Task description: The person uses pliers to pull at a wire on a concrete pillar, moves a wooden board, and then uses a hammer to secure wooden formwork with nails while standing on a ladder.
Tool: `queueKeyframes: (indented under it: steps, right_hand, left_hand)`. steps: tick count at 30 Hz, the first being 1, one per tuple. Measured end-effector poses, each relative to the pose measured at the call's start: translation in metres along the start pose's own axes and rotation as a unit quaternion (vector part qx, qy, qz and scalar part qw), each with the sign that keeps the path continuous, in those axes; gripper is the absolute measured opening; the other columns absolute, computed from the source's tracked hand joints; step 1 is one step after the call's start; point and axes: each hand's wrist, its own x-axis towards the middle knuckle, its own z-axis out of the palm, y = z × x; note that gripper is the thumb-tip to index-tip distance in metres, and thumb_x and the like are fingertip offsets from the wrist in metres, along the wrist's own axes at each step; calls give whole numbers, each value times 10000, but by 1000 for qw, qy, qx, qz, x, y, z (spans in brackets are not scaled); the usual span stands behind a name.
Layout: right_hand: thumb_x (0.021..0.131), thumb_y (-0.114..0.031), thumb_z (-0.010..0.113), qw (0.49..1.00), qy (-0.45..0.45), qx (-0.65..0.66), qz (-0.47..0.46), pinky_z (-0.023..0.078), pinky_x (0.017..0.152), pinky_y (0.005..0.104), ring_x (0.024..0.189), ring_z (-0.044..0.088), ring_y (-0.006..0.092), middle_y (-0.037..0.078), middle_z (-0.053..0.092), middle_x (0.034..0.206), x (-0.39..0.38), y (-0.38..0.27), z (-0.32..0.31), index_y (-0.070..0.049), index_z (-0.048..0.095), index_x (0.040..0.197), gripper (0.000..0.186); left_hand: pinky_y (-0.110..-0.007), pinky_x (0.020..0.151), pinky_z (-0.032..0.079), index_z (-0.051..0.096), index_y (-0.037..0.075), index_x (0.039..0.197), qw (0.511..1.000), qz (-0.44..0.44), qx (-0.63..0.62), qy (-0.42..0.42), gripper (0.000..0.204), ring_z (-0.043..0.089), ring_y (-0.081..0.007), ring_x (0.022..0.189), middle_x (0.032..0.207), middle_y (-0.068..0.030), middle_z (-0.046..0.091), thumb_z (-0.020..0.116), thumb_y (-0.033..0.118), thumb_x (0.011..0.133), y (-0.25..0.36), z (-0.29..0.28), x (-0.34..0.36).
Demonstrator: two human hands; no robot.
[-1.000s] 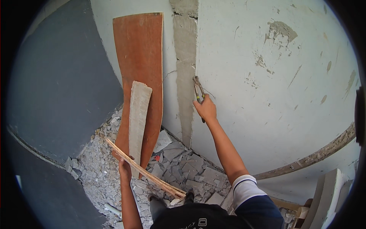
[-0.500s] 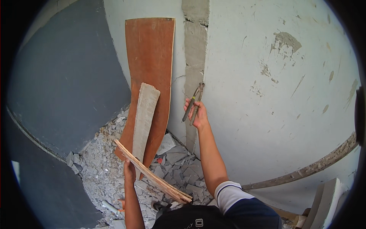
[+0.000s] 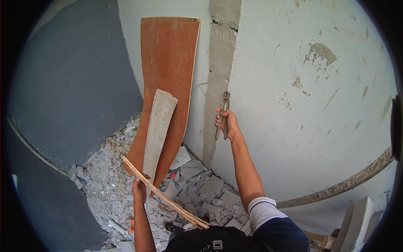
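Right grip [image 3: 231,122] clasped pincers [image 3: 226,96] near the cement strip [image 3: 219,63] on the wall [image 3: 268,117]; left grip [image 3: 139,189] held a wooden board [image 3: 166,198] above rubble [image 3: 113,180]. Held one-handed, the board could have swung; loose rubble underfoot could have upset balance.

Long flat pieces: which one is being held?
The thin strip in the left hand; the brown board and grey slab stand unheld behind it.

Pincers [image 3: 226,103] now nearly upright — fingers [image 3: 218,119] seemingly more curled.
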Motion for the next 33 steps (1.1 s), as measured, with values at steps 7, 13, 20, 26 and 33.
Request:
queueKeyframes:
  steps: [7,13,20,26,33]
  right_hand:
    - [809,-164,471,951,11,274,-140,523,795,322,816,599,218,108,581,940,9,33,61,2,495,1082,320]
    - [798,-320,595,958,247,-132,-68,511,736,368,795,600,233,114,571,909,-14,9,57,-10,440,1101,460]
    - [725,-257,635,535,401,-725,-164,488,689,454,768,587,378,225,557,926,-29,-1,41,12,451,1066,471]
    - [825,-189,523,982,140,-119,30,513,605,339,637,563,202,71,523,758,-8,-1,20,-20,485,1047,281]
    - [899,-240,539,834,-224,490,-117,536,642,199,652,553,69,-7,503,743,7,34,62,-31,492,1055,265]
  left_hand:
    - [-345,866,347,459,95,789,1000,-9,13,4,323,430,-178,788,753,-19,397,575,396,784,3,2,-2]
    - [-337,797,354,451,102,770,1000,8,28,1,285,407,-166,747,724,-15,386,545,368,810,5,2,-1]
    - [-333,779,358,446,100,763,1000,11,23,-4,277,396,-157,720,715,-14,378,532,357,824,4,5,3]
    - [-339,780,364,454,88,772,999,0,24,21,313,403,-154,719,712,-10,380,532,385,830,-1,10,4]
    - [-349,785,360,465,109,767,1000,-7,21,8,285,415,-154,729,713,-8,399,531,378,833,-9,5,7]
